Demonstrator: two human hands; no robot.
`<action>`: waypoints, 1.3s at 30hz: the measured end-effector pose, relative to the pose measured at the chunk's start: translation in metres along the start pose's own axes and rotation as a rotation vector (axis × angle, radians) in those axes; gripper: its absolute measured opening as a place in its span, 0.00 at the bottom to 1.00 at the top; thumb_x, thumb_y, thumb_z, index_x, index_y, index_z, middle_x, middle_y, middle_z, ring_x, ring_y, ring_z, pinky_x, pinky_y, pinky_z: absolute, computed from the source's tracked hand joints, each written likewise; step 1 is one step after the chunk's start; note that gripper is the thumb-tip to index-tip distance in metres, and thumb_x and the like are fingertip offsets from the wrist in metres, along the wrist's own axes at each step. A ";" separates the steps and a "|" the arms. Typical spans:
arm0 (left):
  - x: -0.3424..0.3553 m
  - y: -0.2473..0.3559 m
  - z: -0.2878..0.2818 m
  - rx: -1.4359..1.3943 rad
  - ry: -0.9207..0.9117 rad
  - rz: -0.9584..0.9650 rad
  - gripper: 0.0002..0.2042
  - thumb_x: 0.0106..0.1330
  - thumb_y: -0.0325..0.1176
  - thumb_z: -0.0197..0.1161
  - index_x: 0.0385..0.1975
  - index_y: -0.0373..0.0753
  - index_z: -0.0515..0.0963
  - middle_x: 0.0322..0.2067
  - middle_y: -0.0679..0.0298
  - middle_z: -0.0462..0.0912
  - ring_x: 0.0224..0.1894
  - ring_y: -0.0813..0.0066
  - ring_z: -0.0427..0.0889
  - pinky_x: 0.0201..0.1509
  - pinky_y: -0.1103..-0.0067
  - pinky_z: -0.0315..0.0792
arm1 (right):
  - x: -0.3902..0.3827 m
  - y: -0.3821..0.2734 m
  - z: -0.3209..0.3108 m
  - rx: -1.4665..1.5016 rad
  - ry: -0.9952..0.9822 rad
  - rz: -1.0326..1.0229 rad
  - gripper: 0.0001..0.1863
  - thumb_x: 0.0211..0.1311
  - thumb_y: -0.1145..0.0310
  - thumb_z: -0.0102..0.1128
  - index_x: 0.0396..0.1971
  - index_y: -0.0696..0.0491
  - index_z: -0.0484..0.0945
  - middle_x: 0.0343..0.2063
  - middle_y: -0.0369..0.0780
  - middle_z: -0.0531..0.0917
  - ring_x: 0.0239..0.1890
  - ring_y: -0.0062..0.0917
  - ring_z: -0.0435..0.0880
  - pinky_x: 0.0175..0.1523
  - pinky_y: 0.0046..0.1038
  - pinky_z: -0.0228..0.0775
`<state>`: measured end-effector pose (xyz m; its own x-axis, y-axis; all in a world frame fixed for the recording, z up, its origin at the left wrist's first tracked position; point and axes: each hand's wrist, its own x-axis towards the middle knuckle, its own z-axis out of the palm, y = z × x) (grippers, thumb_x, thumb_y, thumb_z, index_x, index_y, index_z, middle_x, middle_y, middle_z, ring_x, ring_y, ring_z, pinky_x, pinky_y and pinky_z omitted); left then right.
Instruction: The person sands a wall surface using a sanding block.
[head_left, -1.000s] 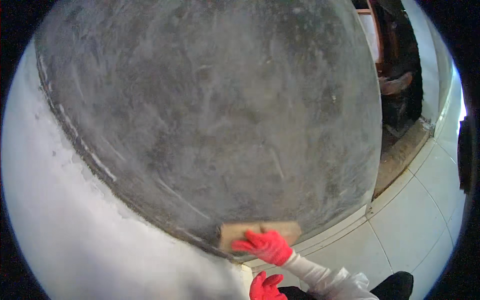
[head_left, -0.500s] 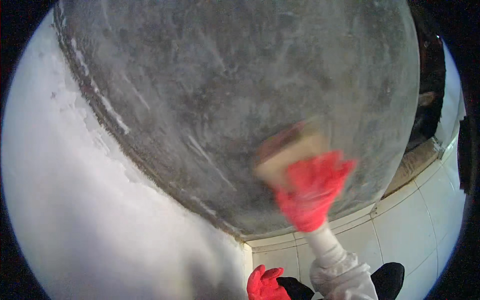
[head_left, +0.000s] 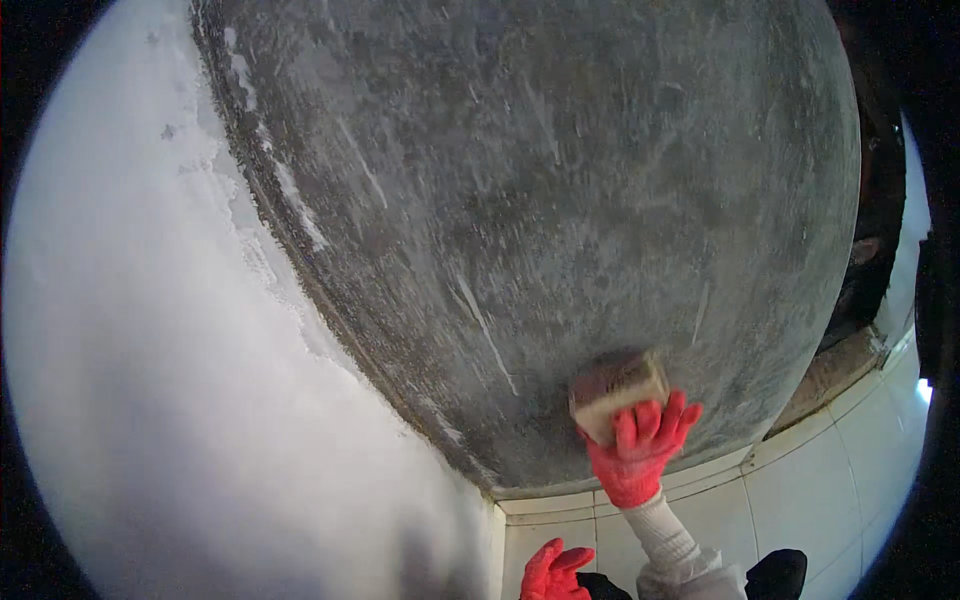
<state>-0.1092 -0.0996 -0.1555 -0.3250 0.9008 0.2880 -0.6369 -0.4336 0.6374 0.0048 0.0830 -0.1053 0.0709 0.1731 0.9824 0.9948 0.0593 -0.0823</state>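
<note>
In a red glove, my right hand (head_left: 638,450) grips a tan rectangular block (head_left: 622,400), its far side reddish brown and slightly blurred. The block is against the dark grey slab (head_left: 480,200), near the slab's front edge. Whether its underside has bristles is hidden. My left hand (head_left: 553,572), also red-gloved, hangs at the lower edge, away from the slab. Its fingers are loosely bent and apart, with nothing seen in them. Pale scratches and streaks mark the slab.
A white wall (head_left: 200,400) runs along the left, with peeling, ragged plaster at the joint. White tiles (head_left: 800,490) cover the front face below the slab. At the right is a dark opening (head_left: 875,220) with a brown ledge (head_left: 828,382).
My right hand has drawn the block back toward the slab's front edge. The view has shifted somewhat, and my left hand appears a little farther right.
</note>
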 end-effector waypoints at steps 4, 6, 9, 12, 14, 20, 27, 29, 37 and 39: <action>0.001 -0.005 0.004 0.121 -0.029 -0.070 0.25 0.73 0.36 0.48 0.67 0.34 0.64 0.59 0.52 0.76 0.58 0.56 0.78 0.65 0.66 0.68 | -0.038 -0.031 0.018 0.155 -0.268 -0.080 0.33 0.48 0.54 0.70 0.57 0.38 0.69 0.47 0.44 0.75 0.49 0.47 0.75 0.46 0.43 0.71; 0.002 -0.012 0.008 0.123 -0.056 -0.072 0.25 0.73 0.36 0.48 0.67 0.34 0.64 0.59 0.52 0.76 0.58 0.56 0.77 0.65 0.66 0.68 | -0.087 -0.038 0.022 0.341 -0.955 -0.173 0.36 0.59 0.60 0.61 0.68 0.40 0.60 0.52 0.45 0.75 0.53 0.43 0.76 0.54 0.36 0.71; 0.001 -0.023 0.012 0.118 -0.126 -0.094 0.24 0.73 0.36 0.48 0.67 0.34 0.64 0.59 0.52 0.75 0.58 0.55 0.77 0.65 0.65 0.68 | -0.171 0.002 0.022 0.851 -0.923 -0.438 0.29 0.73 0.65 0.42 0.73 0.37 0.56 0.67 0.31 0.71 0.55 0.32 0.81 0.60 0.42 0.72; 0.002 -0.039 0.012 0.113 -0.164 -0.087 0.24 0.73 0.37 0.48 0.67 0.34 0.64 0.60 0.52 0.75 0.59 0.55 0.76 0.66 0.65 0.68 | -0.156 0.068 0.011 1.019 -0.907 0.200 0.17 0.71 0.60 0.50 0.57 0.40 0.76 0.42 0.36 0.82 0.41 0.32 0.83 0.47 0.33 0.75; 0.003 -0.045 0.015 0.117 -0.196 -0.101 0.24 0.73 0.37 0.48 0.67 0.34 0.64 0.60 0.52 0.75 0.59 0.55 0.76 0.66 0.64 0.68 | -0.087 0.102 -0.004 0.784 -0.526 0.406 0.24 0.67 0.57 0.57 0.61 0.47 0.69 0.44 0.42 0.79 0.45 0.37 0.79 0.53 0.38 0.69; 0.012 -0.063 0.031 0.134 -0.302 -0.146 0.24 0.74 0.38 0.48 0.67 0.35 0.64 0.61 0.52 0.74 0.60 0.55 0.75 0.66 0.64 0.67 | 0.184 0.172 -0.056 -0.035 0.350 0.324 0.45 0.50 0.62 0.74 0.69 0.54 0.63 0.69 0.47 0.64 0.74 0.48 0.53 0.78 0.51 0.34; 0.015 -0.079 0.044 0.162 -0.329 -0.151 0.24 0.74 0.39 0.48 0.67 0.35 0.63 0.62 0.53 0.73 0.61 0.54 0.74 0.66 0.63 0.67 | 0.118 0.037 -0.016 0.096 -0.115 -0.189 0.28 0.53 0.51 0.66 0.50 0.53 0.75 0.48 0.45 0.76 0.52 0.40 0.74 0.57 0.37 0.62; 0.013 -0.080 0.050 0.164 -0.359 -0.155 0.24 0.74 0.39 0.48 0.67 0.35 0.63 0.62 0.53 0.73 0.61 0.54 0.73 0.66 0.62 0.67 | -0.002 0.065 0.002 0.239 -0.469 -0.579 0.46 0.54 0.42 0.67 0.72 0.40 0.61 0.69 0.44 0.65 0.71 0.41 0.62 0.72 0.54 0.52; 0.020 -0.079 0.064 0.175 -0.323 -0.142 0.24 0.75 0.40 0.48 0.67 0.35 0.63 0.63 0.53 0.71 0.63 0.54 0.72 0.67 0.61 0.66 | 0.148 0.153 -0.051 -0.093 0.143 0.215 0.35 0.47 0.57 0.71 0.54 0.59 0.71 0.63 0.55 0.68 0.70 0.54 0.58 0.76 0.55 0.39; 0.022 -0.077 0.062 0.183 -0.295 -0.139 0.24 0.75 0.40 0.48 0.66 0.35 0.63 0.63 0.53 0.71 0.63 0.54 0.71 0.67 0.61 0.66 | 0.253 0.169 -0.055 -0.120 0.240 0.178 0.42 0.47 0.58 0.73 0.62 0.58 0.68 0.64 0.49 0.70 0.70 0.48 0.62 0.76 0.51 0.42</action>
<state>-0.0237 -0.0451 -0.1544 -0.0119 0.9304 0.3663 -0.5165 -0.3194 0.7945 0.1950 0.0829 0.1385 0.2459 -0.0678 0.9669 0.9656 -0.0700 -0.2505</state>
